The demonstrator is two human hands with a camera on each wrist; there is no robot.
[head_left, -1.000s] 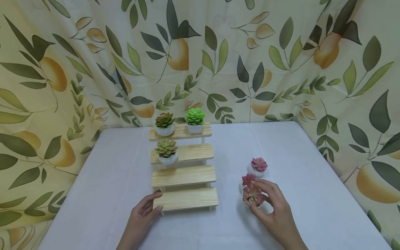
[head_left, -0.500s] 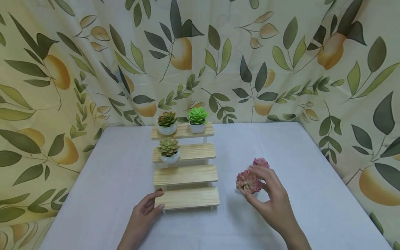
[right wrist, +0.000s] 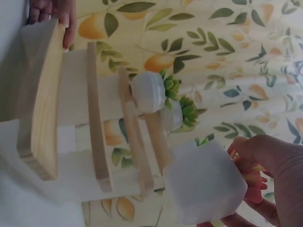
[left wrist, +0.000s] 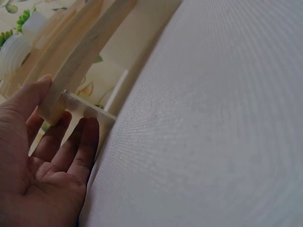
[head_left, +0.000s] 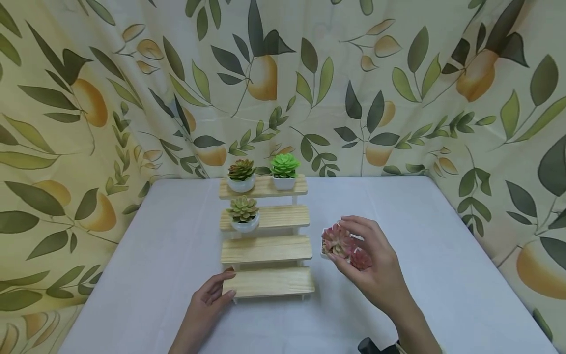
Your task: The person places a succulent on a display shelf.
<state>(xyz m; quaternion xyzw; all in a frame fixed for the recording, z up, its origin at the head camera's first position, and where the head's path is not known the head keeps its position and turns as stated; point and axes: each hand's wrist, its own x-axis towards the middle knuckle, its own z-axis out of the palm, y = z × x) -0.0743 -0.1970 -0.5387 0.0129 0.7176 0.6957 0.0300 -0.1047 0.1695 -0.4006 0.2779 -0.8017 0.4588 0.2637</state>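
1. Left hand (head_left: pixel 208 297) pinches the left end of the lowest shelf (head_left: pixel 271 282) of the four-tier wooden stand (head_left: pixel 267 249), thumb above the board, fingers curled below its edge.
2. To the right of the stand, the right hand (head_left: pixel 378 263) curves thumb and fingers round a pink succulent in a square white pot (head_left: pixel 337 240), holding it raised, apart from the stand.
3. Below that hand, also right of the stand, shows a red succulent (head_left: pixel 361 258); its pot is hidden.
4. On the stand's top shelf are a reddish-green succulent (head_left: pixel 241 170) in a round white pot, left, and a bright green succulent (head_left: pixel 284 166) in a square white pot, right.
5. One shelf lower, at the stand's left end, sits a pale green succulent (head_left: pixel 243 209), its white pot rounded.
6. White tablecloth (head_left: pixel 172 236) lies under the stand; a fruit-and-leaf print curtain (head_left: pixel 327 118) hangs behind it.
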